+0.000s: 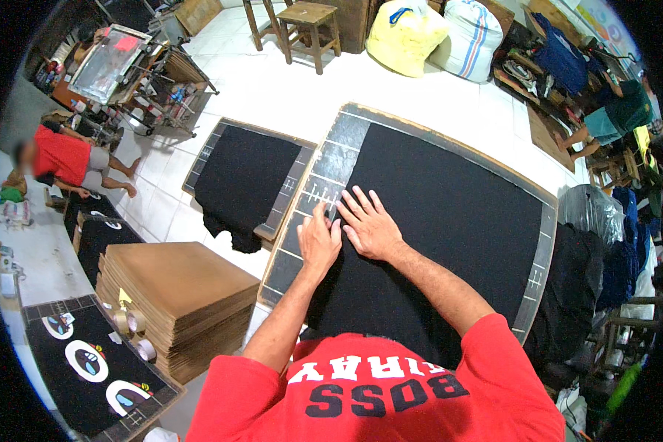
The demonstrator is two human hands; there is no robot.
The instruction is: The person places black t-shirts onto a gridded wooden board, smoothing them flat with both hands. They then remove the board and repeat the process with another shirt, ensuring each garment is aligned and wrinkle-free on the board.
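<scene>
A large black cloth (449,199) lies over a big board (339,151) with a dark, marked border. My right hand (372,227) rests flat near the cloth's left edge, its fingers spread. Close beside it, my left hand (319,241) touches the board's left border by the white tick marks, right at the cloth edge. Its index finger and thumb are stretched out and apart, and no object shows in it. The near part of the cloth hangs toward my body.
Beyond my left hand, a smaller board (278,214) carries another black cloth (243,169). A stack of brown boards (180,280) stands at left, beside tape rolls (136,321) and a printed black panel (88,368). Stool (308,18) and sacks (405,37) stand behind; people work left and right.
</scene>
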